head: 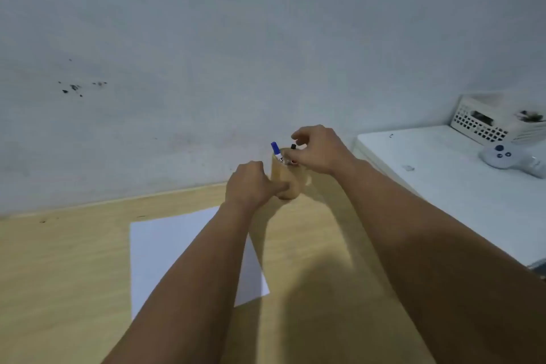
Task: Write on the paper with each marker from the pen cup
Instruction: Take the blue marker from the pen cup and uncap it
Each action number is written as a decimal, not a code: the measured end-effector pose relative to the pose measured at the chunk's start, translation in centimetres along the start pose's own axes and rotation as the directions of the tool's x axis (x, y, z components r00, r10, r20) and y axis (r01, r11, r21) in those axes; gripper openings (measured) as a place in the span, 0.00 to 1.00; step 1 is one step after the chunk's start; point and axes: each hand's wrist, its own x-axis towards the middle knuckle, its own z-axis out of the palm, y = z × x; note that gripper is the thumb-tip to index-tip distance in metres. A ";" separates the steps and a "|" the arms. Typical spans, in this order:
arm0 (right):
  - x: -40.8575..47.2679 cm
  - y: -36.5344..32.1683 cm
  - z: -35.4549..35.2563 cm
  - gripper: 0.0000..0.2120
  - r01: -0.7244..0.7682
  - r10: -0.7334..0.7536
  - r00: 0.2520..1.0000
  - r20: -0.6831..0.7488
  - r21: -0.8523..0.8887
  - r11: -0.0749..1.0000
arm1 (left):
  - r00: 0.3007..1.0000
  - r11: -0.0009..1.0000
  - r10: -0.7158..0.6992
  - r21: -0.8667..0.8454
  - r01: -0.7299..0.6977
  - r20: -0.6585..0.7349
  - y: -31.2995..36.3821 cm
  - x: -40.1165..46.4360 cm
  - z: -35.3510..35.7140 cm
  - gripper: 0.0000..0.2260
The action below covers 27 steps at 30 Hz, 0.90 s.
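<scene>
Two markers stand in the pen cup (288,177) at the far edge of the desk (74,260), close to the wall (206,38): a blue-capped marker (276,151) leaning left and a black-capped marker (293,147) beside it, their barrels mostly hidden inside. The right hand (320,149) hovers over the cup's mouth with fingers curled and pinching at the black marker's top; whether it has truly closed on it I cannot tell. The left hand (251,183) is wrapped around the cup's lower side, steadying it. Such markers are probably light, stiff and smooth plastic, so a thumb-and-finger pinch just below the cap should lift one straight up; pulling on the cap alone could pop it off. The cup looks light and tall enough to tip, which makes the steadying grip sensible. The white paper (165,251) lies flat on the desk nearer the person, partly under the left forearm, and shows no writing. Off to the right, on a white surface (443,186), sit a white basket (490,121) and a pale controller (502,156).
</scene>
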 end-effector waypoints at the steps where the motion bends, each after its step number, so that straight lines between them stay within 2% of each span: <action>1: 0.4 0.1 0.3 0.25 0.011 -0.012 1.000 0.007 0.007 1.000 | 1.000 0.999 -0.014 -0.035 0.015 0.024 0.1 0.2 0.3 0.25; 3: 0.9 0.1 0.7 0.22 0.029 -0.029 0.999 0.028 -0.002 1.000 | 0.999 0.996 -0.029 -0.082 0.032 0.042 0.1 0.7 1.1 0.26; 6: 1.4 0.1 1.4 0.19 0.019 -0.017 0.999 0.050 -0.029 0.999 | 0.998 0.975 -0.009 -0.221 0.021 0.057 0.1 0.7 2.1 0.19; 9: 1.7 0.1 2.2 0.15 0.008 -0.005 0.998 0.067 -0.052 0.999 | 0.999 0.949 0.009 -0.316 0.005 0.045 -0.2 0.9 2.9 0.19; 13: 1.8 0.0 3.1 0.09 -0.012 0.014 1.000 0.021 -0.088 0.996 | 1.000 0.935 0.005 -0.356 -0.002 0.007 -0.3 0.9 3.4 0.20; 17: 1.7 0.2 3.3 0.06 -0.023 0.023 1.000 -0.014 -0.050 0.998 | 1.000 0.927 0.010 -0.375 -0.010 -0.003 -0.2 0.8 3.4 0.21; 21: 1.6 -0.1 2.7 0.05 -0.016 0.028 0.991 -0.132 0.086 0.996 | 1.000 0.938 0.007 -0.347 0.002 0.024 0.0 0.8 2.9 0.20; 24: 1.6 -1.5 1.4 0.05 0.021 0.042 0.967 -0.251 0.243 0.970 | 0.998 0.952 0.007 -0.306 0.015 0.069 0.1 0.6 2.2 0.23; 27: 1.5 -3.4 -0.7 0.06 0.101 0.031 0.925 -0.378 0.323 0.941 | 0.996 0.970 -0.006 -0.243 0.028 0.088 0.2 0.0 0.7 0.30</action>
